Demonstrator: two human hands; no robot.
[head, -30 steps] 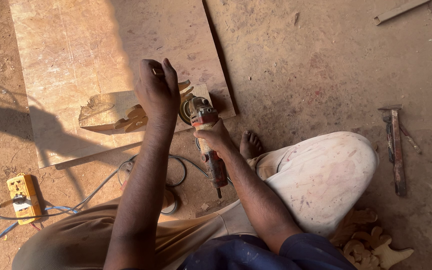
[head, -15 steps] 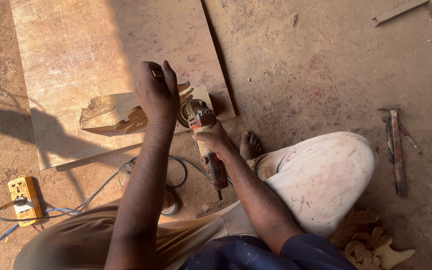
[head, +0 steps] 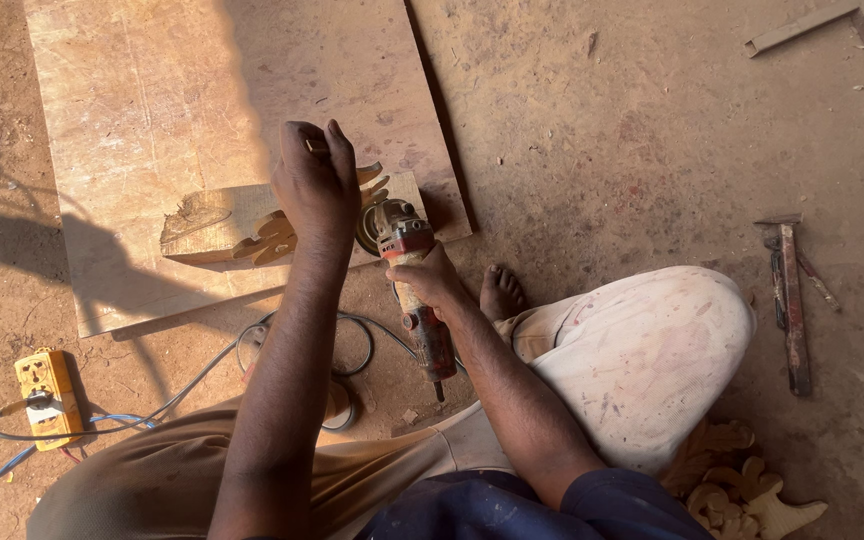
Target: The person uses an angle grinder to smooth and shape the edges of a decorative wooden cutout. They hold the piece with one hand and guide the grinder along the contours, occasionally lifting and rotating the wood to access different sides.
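Angle grinder (head: 407,270) in right hand (head: 432,283)

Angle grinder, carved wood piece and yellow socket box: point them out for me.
angle grinder (head: 414,285), head view, on its red body by the right hand.
carved wood piece (head: 214,225), head view, on its flat uncut end.
yellow socket box (head: 47,395), head view, on its top face.

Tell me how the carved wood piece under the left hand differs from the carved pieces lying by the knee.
The carved piece under the left hand sits on the big board, steadied for the angle grinder in the right hand. The carved pieces by the knee lie loose on the dirt floor, untouched. The held one is partly in sunlight; the pile is shaded. Both are pale wood with curly scroll outlines.
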